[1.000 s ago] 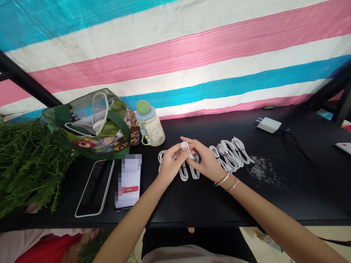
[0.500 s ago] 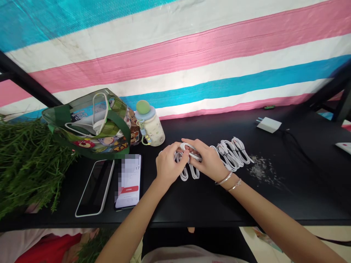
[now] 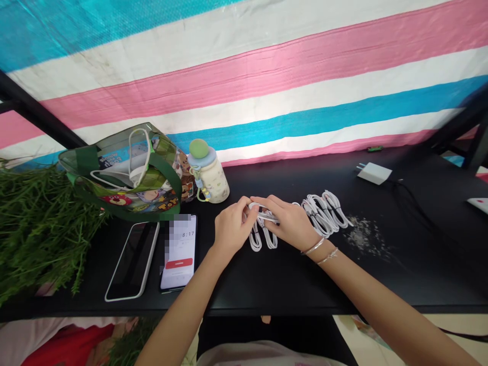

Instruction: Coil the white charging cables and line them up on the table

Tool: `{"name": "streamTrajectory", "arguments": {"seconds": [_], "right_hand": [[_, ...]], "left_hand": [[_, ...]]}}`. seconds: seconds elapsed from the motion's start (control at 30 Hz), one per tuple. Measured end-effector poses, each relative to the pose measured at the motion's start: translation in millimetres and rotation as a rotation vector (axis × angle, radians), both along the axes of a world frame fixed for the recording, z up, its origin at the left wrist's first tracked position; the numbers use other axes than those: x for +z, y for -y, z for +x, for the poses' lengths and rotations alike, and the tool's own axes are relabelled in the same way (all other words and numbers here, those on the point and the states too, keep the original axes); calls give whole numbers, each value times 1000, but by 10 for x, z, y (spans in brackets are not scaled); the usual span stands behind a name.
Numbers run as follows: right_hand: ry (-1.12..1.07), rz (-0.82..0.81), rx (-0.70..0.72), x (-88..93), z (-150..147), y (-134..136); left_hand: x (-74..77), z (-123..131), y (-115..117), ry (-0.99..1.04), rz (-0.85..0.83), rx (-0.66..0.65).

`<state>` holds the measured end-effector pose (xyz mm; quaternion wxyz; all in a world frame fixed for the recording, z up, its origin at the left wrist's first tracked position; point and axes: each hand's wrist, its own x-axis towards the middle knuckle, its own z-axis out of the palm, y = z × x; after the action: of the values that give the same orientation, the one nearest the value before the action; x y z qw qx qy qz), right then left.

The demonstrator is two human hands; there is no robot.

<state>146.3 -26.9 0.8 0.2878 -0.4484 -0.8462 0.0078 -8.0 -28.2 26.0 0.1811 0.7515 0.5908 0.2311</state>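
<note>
— Item held?
— White cable coil (image 3: 269, 217), one, above bench (image 3: 267, 287), between left hand (image 3: 232, 223) and right hand (image 3: 293, 222); both curled closed on it.
— Altered since a second ago?
— Coil: loop end raised then; flatter, crosswise now. Tied bundles (image 3: 324, 213), rightward: unmoved.

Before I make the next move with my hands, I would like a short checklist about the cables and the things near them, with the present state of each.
1. White cable coil held by left hand and right hand: ok.
2. Held coil tied: cannot tell, fingers cover it.
3. Bundles on the right bound with black ties: ok.
4. Drinking bottle upright, lid on: ok.
5. Black table free of white scraps: not ok, they lie beside those bundles.
</note>
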Motion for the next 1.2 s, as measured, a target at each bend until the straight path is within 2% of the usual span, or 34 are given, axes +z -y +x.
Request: {"name": "streamTrajectory", "arguments": {"seconds": [0.17, 0.3, 0.53, 0.8, 1.03, 1.2], "right_hand": [[-24, -10, 2, -1, -6, -1], [-41, -70, -50, 34, -6, 1], [10, -155, -104, 86, -15, -3], [-3, -168, -107, 11, -11, -21], [-14, -229, -62, 54, 1, -22], [14, -258, -77, 96, 29, -27]], "left_hand": [[-6, -10, 2, -25, 8, -6], [2, -22, 5, -8, 9, -32], [-21, -34, -3, -16, 93, -66], [-55, -28, -8, 60, 130, -89], [-73, -53, -46, 154, 119, -142], [-59, -66, -56, 132, 68, -167]]}}
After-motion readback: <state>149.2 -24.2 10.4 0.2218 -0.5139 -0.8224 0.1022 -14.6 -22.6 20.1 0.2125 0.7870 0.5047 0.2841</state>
